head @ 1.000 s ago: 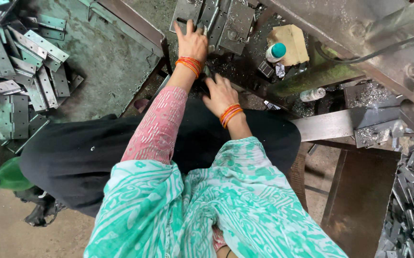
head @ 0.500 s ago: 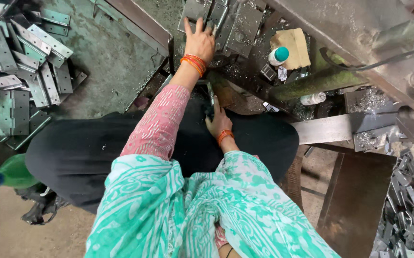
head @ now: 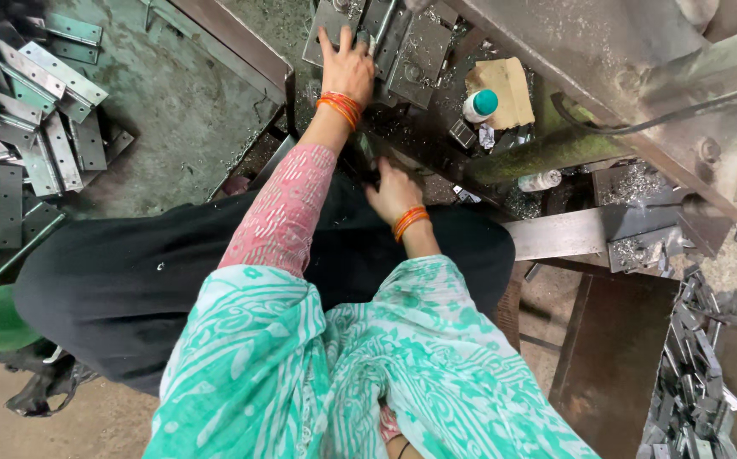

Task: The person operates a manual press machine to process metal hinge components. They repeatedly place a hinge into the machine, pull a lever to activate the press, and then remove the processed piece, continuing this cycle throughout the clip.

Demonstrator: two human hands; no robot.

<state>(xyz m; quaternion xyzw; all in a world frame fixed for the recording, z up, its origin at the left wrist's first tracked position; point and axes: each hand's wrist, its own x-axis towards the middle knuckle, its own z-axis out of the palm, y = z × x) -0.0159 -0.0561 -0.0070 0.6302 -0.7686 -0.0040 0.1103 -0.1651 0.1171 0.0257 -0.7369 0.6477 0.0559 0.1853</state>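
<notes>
A flat grey metal plate (head: 327, 34) lies on the grimy machine bed ahead of me, and my left hand (head: 347, 68) rests on it with fingers spread flat, pressing rather than gripping. The plate looks dull and rectangular, with a round hole showing in a similar plate (head: 420, 59) just beside it. My right hand (head: 391, 194) sits lower, near my lap, fingers curled on a small dark piece (head: 365, 155) (I cannot tell exactly what it is). Judging from how things lie, the work seems mid-way: a heap of finished-looking hinge plates (head: 24, 144) lies on the floor to my left, another pile of metal scraps (head: 695, 374) to my lower right, while the plate under my palm is not yet moved off the bed. A small white bottle with a teal cap (head: 480, 105) stands near a scrap of cardboard (head: 504, 85), well apart from both hands
</notes>
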